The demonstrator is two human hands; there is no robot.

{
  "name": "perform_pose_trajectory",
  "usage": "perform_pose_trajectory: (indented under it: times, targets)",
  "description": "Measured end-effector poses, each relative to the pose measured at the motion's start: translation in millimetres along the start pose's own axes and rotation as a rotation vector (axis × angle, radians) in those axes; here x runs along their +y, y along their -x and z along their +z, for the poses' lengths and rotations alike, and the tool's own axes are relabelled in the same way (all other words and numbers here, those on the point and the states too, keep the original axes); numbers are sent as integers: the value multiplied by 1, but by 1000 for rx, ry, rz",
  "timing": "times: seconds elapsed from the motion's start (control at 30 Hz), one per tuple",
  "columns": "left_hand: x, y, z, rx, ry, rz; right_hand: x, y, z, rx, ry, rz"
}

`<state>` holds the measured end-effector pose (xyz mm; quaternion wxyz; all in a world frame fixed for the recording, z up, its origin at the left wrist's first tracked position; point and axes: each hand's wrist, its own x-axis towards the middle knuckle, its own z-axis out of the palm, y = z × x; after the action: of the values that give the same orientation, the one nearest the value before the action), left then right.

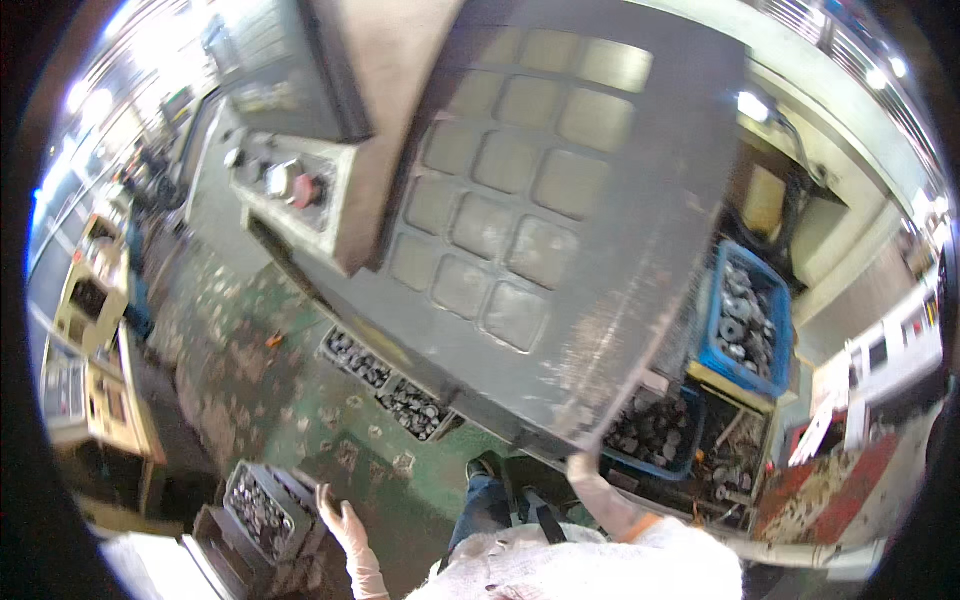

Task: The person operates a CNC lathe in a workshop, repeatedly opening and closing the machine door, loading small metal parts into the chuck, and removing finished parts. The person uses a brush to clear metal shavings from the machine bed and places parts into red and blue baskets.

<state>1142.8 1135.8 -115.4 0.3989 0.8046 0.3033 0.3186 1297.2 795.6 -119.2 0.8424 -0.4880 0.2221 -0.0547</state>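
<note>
A large grey machine door with a windowed grid of panes (540,176) fills the middle of the view. At the door's lower right corner is my right hand (583,469), touching its edge; the fingers are partly hidden. My left hand (341,517) hangs at the lower left with its fingers apart and nothing in it. It is just right of a grey crate (301,517) full of small metal parts. Both hands look gloved.
Blue plastic crates (786,337) of metal parts stand at the right. Two bins of metal parts (412,409) sit on the green floor (300,450) below the machine. A control box with a red button (304,191) is at the upper left, a wooden bench (139,405) at the far left.
</note>
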Motion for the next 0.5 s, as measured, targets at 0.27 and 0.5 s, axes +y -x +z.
perform_pose_trajectory:
  times: [0.27, 0.5]
  targets:
    - [14, 57, -56, 136, -286, -75, 36, 26, -56, 301, 433, 731]
    - [-31, 137, -200, 497, -594, -237, 162, 104, 133, -494, 459, 650]
